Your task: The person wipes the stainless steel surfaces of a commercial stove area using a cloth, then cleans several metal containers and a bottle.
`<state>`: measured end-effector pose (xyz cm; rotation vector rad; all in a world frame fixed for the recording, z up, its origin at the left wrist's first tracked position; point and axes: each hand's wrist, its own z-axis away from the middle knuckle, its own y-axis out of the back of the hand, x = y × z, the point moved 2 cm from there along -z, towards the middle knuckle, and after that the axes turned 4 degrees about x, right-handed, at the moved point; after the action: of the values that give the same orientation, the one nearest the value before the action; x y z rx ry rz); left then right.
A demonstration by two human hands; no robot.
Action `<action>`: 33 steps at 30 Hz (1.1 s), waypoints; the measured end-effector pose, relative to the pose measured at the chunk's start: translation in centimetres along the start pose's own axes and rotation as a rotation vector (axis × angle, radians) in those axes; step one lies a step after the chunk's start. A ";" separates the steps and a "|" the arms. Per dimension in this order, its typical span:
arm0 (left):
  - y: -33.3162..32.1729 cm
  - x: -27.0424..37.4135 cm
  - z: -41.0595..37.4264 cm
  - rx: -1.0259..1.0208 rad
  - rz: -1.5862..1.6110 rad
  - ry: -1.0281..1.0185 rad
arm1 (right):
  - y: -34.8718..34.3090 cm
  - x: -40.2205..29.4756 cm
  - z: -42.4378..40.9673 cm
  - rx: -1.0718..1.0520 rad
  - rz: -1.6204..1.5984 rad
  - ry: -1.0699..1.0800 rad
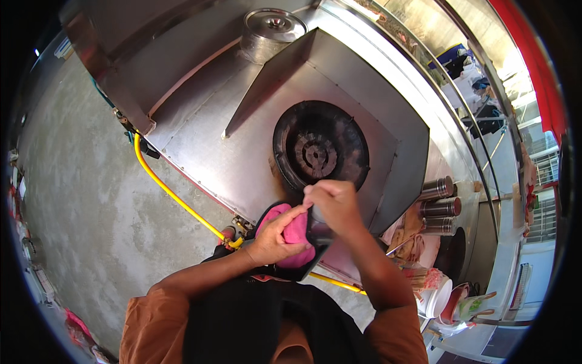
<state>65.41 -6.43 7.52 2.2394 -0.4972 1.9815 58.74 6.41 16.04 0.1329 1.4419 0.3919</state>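
Note:
My left hand (279, 236) presses on a bright pink cloth (296, 227) in front of my body, its thumb and fingers spread over it. The cloth lies in or against a dark item whose kind I cannot tell. My right hand (334, 200) is curled just right of it, fingertips close to the left fingertips; whether it pinches something small is hidden. Beyond both hands a round black gas burner (318, 152) sits in the stainless steel worktop (200, 150), with a bent metal windshield (386, 113) around its far and right sides.
A lidded steel pot (268, 38) stands behind the windshield. A yellow gas hose (168, 191) runs along the counter's left edge above the concrete floor. At the right are several metal canisters (439, 207), a white bucket (439, 298) and a dark wok (450, 255).

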 end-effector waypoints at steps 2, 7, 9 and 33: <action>0.6 3.5 -1.2 0.030 -0.078 -0.114 | 1.3 -3.1 0.4 -0.010 -0.069 0.178; 0.7 6.0 -4.1 0.097 -0.265 -0.415 | 3.9 -7.1 0.8 0.035 -0.050 0.521; 1.0 5.3 -4.5 0.111 -0.321 -0.466 | 4.0 -7.0 1.3 -0.069 0.022 0.561; -1.1 4.1 -4.6 0.259 -0.477 -0.534 | 1.3 -10.1 -0.7 -0.399 1.090 0.539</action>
<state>61.82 -4.72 12.35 2.7128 0.2642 1.2705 57.06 4.06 25.81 0.5220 1.6786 1.6948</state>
